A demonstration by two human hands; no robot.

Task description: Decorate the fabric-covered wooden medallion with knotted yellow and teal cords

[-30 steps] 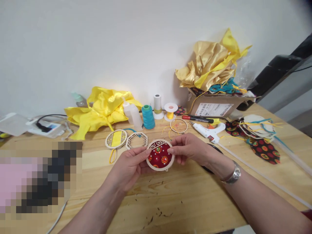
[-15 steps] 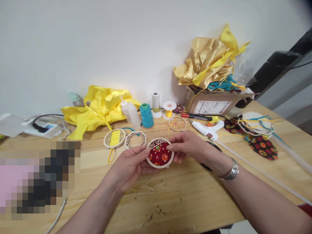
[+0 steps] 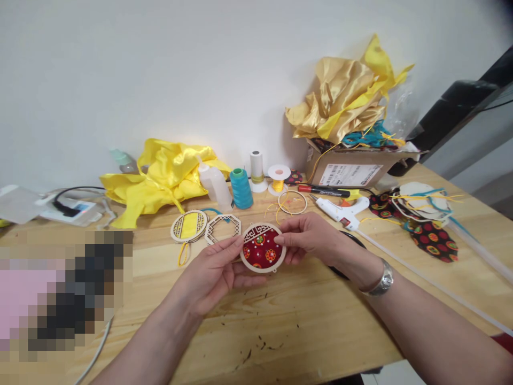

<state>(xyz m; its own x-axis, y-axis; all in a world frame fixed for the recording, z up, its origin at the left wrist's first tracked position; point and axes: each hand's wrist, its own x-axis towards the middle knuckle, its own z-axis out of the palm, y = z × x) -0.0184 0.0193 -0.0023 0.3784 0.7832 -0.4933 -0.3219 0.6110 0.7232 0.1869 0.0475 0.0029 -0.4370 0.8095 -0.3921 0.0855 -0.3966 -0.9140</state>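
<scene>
Both hands hold a round wooden ornament filled with red patterned fabric, just above the wooden table. My left hand grips its left rim with thumb on top and fingers underneath. My right hand pinches its right rim; a metal watch sits on that wrist. Just behind the ornament lie a round wooden frame with yellow fabric and an empty octagonal wooden frame.
Along the wall stand yellow satin cloth, a white glue bottle, a teal thread cone and small spools. A white glue gun, red marker, cardboard box with gold fabric and patterned fabric pieces lie right.
The hands and the red ornament stay almost in place, shifting only slightly up and back. The view has tilted a little; nothing was let go or picked up.
</scene>
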